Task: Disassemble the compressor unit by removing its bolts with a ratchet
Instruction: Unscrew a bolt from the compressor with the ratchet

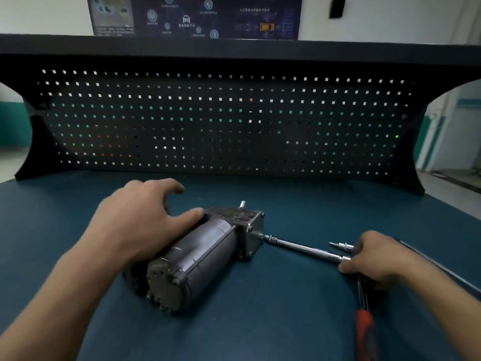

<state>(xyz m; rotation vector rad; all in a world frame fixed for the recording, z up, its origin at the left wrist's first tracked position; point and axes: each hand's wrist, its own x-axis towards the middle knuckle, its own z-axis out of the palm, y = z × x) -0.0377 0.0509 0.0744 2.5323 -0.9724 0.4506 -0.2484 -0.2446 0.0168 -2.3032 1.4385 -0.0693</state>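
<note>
The compressor unit (197, 256) lies on its side mid-table (260, 329), with the left grip (140, 217) resting on its dark barrel, fingers spread and loosely bent. The right grip (377, 259) curls round the head of the ratchet (364, 321), whose extension bar (302, 247) reaches left to touch the unit's end block.

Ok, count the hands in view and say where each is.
2. The left hand rests on the compressor; the right hand holds the ratchet by its head, right of the compressor.
</note>
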